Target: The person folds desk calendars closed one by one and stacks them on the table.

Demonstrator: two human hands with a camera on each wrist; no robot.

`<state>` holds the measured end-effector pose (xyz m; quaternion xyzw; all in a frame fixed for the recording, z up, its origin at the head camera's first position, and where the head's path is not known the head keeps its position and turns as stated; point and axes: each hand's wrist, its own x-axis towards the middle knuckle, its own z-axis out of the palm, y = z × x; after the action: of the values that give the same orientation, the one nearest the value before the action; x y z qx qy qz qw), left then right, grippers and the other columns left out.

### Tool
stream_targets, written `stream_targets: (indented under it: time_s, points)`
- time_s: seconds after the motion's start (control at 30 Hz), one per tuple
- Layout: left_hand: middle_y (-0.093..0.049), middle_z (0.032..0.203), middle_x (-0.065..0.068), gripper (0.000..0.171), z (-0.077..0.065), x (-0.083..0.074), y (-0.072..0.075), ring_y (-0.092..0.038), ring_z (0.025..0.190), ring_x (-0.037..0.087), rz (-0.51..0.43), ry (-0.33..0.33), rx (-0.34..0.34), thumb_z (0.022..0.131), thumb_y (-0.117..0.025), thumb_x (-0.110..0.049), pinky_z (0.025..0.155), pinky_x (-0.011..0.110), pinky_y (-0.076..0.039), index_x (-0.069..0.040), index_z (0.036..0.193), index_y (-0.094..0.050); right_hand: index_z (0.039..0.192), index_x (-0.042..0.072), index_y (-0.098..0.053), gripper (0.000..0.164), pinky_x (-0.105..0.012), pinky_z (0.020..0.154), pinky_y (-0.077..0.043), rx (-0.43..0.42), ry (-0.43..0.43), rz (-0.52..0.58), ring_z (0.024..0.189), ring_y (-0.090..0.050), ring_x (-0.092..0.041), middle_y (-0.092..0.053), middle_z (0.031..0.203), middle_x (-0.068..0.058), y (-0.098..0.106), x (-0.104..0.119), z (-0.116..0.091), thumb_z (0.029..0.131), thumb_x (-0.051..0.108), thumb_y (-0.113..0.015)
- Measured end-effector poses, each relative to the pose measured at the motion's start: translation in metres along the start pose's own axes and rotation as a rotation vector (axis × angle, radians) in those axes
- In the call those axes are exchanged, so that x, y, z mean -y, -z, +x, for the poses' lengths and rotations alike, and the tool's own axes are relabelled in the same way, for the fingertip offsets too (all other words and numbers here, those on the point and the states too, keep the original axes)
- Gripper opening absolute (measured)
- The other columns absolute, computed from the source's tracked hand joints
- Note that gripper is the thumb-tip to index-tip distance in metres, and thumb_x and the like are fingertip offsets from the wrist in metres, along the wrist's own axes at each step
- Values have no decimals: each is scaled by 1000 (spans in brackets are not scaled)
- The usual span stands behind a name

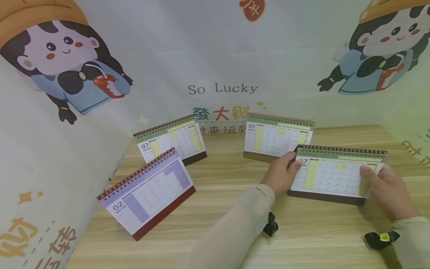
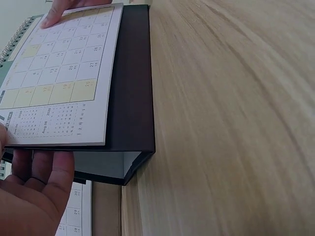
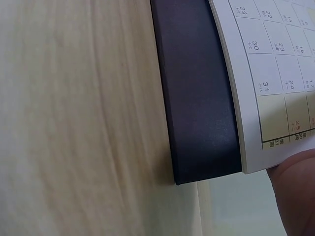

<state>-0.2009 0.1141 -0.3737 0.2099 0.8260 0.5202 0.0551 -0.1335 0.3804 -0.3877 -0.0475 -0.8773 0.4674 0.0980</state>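
Observation:
At the right of the head view, both hands hold a desk calendar (image 1: 330, 175) by its two ends. It has a green header, a page marked 07, a dark spiral and a dark base (image 2: 133, 78). My left hand (image 1: 283, 172) grips the left end, thumb on the front and fingers tucked behind, as the left wrist view shows. My right hand (image 1: 389, 190) grips the right end with the thumb over the page. Just behind stands another 07 calendar (image 1: 268, 138) with a brown base, partly covered by the left hand and the held calendar.
On the left of the wooden table (image 1: 215, 224) stand a purple 02 calendar (image 1: 158, 194) with a red base and, behind it, a green-topped 07 calendar (image 1: 181, 140), partly overlapped. A printed cloth backdrop (image 1: 161, 67) rises at the back and sides.

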Motion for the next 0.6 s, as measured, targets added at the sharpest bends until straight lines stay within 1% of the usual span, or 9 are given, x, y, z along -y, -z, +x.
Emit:
stream_targets:
  time_s: [0.17,0.27,0.43,0.5,0.6]
  points:
    - [-52,69,-4,21,-1,1,-1,-47,62,9,9,-26,9,104,-50,-33,56,23,-40,-16,97,-60,142,-13,-34,57,-19,66,-53,4,-5,16,81,-62,5,-59,89,31,0,0,3,108,34,-36]
    - [-54,71,-5,22,-2,0,-1,-48,63,9,32,-30,7,104,-50,-32,57,23,-41,-16,94,-61,143,-11,-35,57,-18,66,-52,2,-16,12,81,-62,6,-60,89,32,0,-1,5,108,35,-37]
    - [-53,71,-4,23,-3,-1,-2,-48,63,9,76,-47,4,105,-50,-31,56,22,-41,-16,90,-59,145,-9,-35,59,-16,66,-50,-1,-13,-5,82,-60,8,-58,90,34,0,-3,8,108,36,-37]
    - [-54,73,-5,22,-4,0,-2,-50,65,8,90,-52,5,105,-50,-32,57,21,-42,-16,91,-59,147,-8,-34,60,-16,66,-49,-5,-15,-10,83,-59,9,-57,91,35,0,-3,9,108,37,-37]
    - [-55,74,-6,21,-6,0,-1,-51,66,7,94,-51,11,104,-51,-33,59,21,-43,-16,94,-60,149,-5,-34,61,-16,65,-48,-7,-22,-34,83,-57,8,-55,95,33,0,-3,11,107,39,-37]
